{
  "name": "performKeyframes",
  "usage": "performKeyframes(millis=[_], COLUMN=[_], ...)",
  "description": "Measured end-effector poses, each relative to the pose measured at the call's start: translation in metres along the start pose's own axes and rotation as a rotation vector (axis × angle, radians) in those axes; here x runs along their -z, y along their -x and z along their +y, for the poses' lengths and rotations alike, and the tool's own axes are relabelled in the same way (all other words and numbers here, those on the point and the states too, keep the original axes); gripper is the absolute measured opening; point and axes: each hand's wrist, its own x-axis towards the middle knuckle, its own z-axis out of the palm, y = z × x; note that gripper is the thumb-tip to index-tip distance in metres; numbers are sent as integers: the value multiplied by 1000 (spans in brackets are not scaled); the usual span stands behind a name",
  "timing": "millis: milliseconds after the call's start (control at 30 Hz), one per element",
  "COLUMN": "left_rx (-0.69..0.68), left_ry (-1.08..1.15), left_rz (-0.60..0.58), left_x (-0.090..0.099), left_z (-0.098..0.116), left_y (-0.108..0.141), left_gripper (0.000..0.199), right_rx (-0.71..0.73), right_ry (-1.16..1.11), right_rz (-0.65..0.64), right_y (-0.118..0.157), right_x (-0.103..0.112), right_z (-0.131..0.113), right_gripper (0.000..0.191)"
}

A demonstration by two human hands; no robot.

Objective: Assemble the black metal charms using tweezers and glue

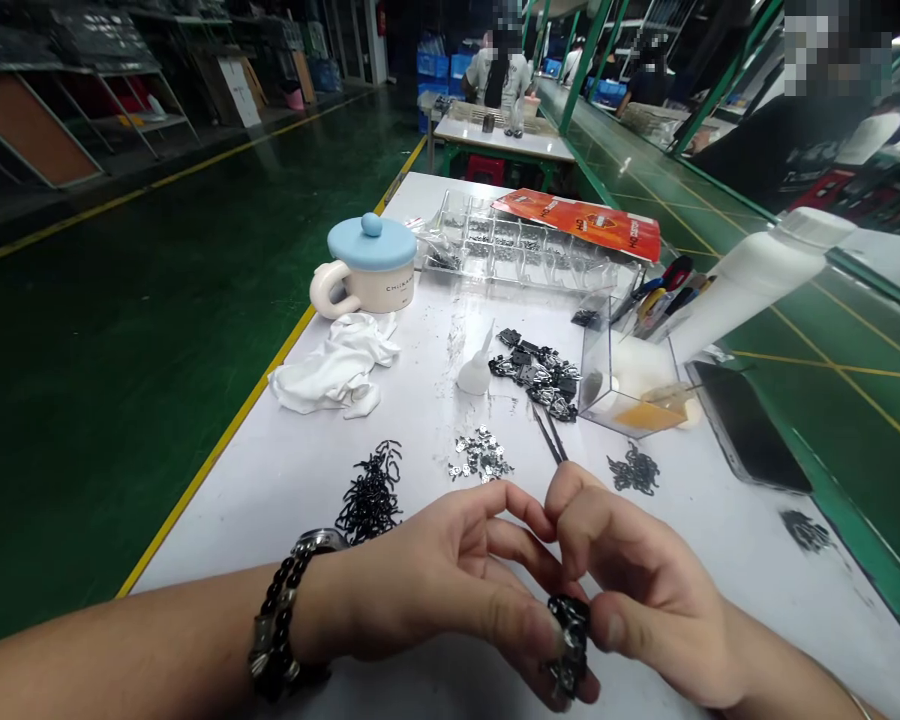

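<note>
My left hand (450, 570) and my right hand (637, 580) meet low in the view, pinching a small black metal part (570, 640) with silver glints between fingers and thumbs. Much of that part is hidden by my fingers. A pair of dark tweezers (549, 435) runs behind my right fingers, and I cannot tell if they are held. On the white work table (270, 525) lie a heap of black wire clips (371, 495), scattered silver pieces (480, 455), and a pile of black metal parts (536, 372).
Beyond my hands stand a blue-lidded mug (364, 265), a white cloth (337, 365), a compartment tray (510, 240) and an acrylic box (622, 380) holding orange liquid. A black tablet (746, 430) lies at right. The table's left edge meets the green floor. A co-worker (499, 75) stands at another table.
</note>
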Motion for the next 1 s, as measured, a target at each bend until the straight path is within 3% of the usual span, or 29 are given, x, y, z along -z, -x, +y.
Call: performKeyframes(millis=[100, 233, 300, 400, 500, 633, 833, 1000], left_rx=[-21, -50, -66, -99, -108, -103, -93, -120], left_ry=[18, 26, 8, 5, 16, 7, -6, 2], left_rz=[-11, 14, 46, 68, 66, 83, 109, 100], left_x=[-1, 1, 2, 4, 6, 5, 5, 7], left_z=[-2, -3, -1, 2, 3, 3, 5, 6], left_y=[0, -1, -2, -2, -3, -3, -2, -2], left_gripper=[33, 32, 29, 27, 27, 26, 25, 24], right_rx=[48, 148, 67, -236, -384, -404, -375, -267], right_ry=[84, 616, 885, 1120, 1175, 1171, 1180, 1166], right_rz=[46, 243, 330, 293, 252, 258, 258, 304], right_y=[1, 13, 25, 42, 53, 54, 53, 61], right_x=[10, 48, 70, 94, 102, 99, 95, 90], right_z=[-9, -26, -25, -10, 10, 20, 23, 21], right_gripper=[18, 9, 8, 3, 10, 13, 15, 11])
